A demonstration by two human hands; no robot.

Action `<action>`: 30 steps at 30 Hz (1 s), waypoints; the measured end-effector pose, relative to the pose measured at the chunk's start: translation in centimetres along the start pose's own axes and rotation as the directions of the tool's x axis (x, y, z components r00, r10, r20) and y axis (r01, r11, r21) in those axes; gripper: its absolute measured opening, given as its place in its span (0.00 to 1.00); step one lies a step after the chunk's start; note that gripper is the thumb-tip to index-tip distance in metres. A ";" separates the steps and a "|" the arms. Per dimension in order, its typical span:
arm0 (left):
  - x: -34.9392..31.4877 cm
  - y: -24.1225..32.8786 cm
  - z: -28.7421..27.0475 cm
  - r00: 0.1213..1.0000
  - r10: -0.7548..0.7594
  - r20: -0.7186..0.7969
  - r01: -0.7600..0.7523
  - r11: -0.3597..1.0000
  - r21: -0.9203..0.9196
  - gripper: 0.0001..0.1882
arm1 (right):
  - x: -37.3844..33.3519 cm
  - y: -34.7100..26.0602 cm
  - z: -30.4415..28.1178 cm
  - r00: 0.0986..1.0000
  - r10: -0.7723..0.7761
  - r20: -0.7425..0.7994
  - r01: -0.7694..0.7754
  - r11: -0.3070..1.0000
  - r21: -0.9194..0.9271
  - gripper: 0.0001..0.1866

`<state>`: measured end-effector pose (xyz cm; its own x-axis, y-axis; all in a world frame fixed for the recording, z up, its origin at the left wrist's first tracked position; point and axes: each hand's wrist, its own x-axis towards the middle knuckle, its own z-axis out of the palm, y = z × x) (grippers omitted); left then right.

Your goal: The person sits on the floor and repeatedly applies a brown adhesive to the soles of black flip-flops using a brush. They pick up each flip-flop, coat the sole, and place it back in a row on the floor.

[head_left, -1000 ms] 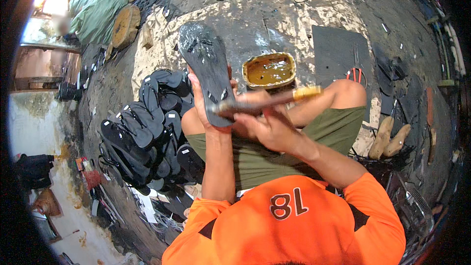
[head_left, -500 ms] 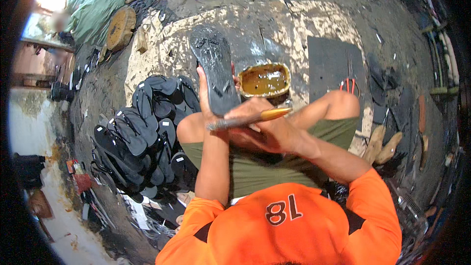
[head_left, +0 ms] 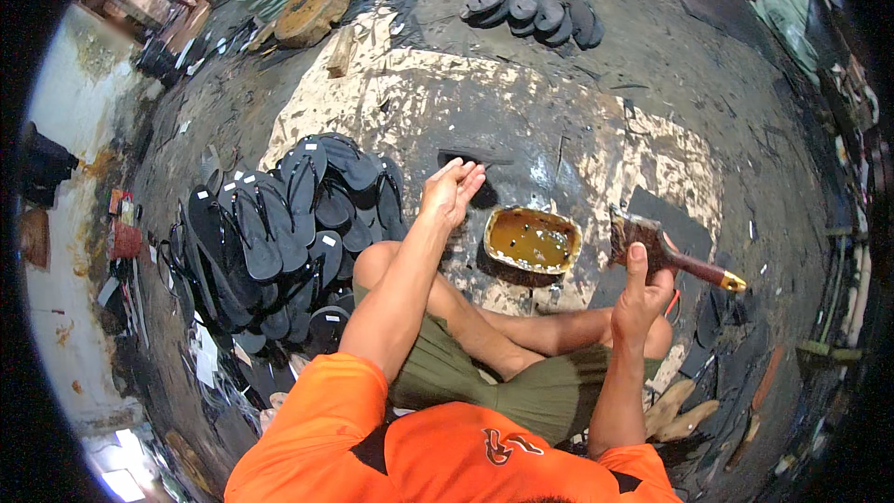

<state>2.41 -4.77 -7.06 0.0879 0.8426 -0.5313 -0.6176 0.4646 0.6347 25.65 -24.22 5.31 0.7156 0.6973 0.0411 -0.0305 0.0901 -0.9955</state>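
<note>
My left hand [head_left: 453,194] reaches over the stained mat with its fingers partly stretched out. A black sandal sole [head_left: 473,157] shows nearly edge-on just beyond these fingertips, with a dark shadow below it. Whether the fingers touch the sole is unclear. In my right hand [head_left: 644,291] is a wide paintbrush [head_left: 694,267] with a wooden handle; the thumb points up and the wet, dark bristles face left. Between my hands stands a rectangular tub [head_left: 526,266] of amber, glossy liquid, its rim crusted.
A heap of black flip-flops [head_left: 261,237] lies left of my legs. Beyond the mat [head_left: 438,84] sits a row of dark soles [head_left: 531,11], with a round wooden block [head_left: 315,7] farther left. A dark sheet [head_left: 684,224] and wooden foot forms [head_left: 684,419] are on the right.
My right hand has swung right with the brush, away from the sole. The sole has turned from face-up to nearly edge-on, and my left hand's fingers are no longer wrapped around it.
</note>
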 end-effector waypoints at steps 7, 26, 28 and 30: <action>1.3 -1.5 0.7 0.970 -0.196 -0.144 0.205 0.978 0.048 0.18 | 2.9 3.6 -0.5 0.995 0.083 -0.061 -0.090 0.988 -0.129 0.23; 16.6 -0.1 0.8 0.904 0.395 -0.162 0.044 0.291 0.956 0.38 | 4.8 7.9 -8.7 0.987 0.044 -0.153 -0.086 0.956 -0.280 0.18; 19.9 3.4 0.1 0.900 0.429 -0.073 0.007 0.154 0.988 0.33 | 5.2 7.7 -8.7 0.983 0.014 -0.184 -0.087 0.914 -0.396 0.17; 21.8 6.3 -5.9 0.908 0.418 -0.020 0.000 0.048 0.999 0.31 | 4.9 6.0 -8.9 0.979 0.072 -0.192 -0.152 0.883 -0.444 0.16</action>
<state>-4.16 14.94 -17.96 -0.1940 0.9541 -0.2282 0.7512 0.2941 0.5909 35.16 -26.55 -1.26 0.8323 0.5522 -0.0482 0.1738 -0.3426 -0.9233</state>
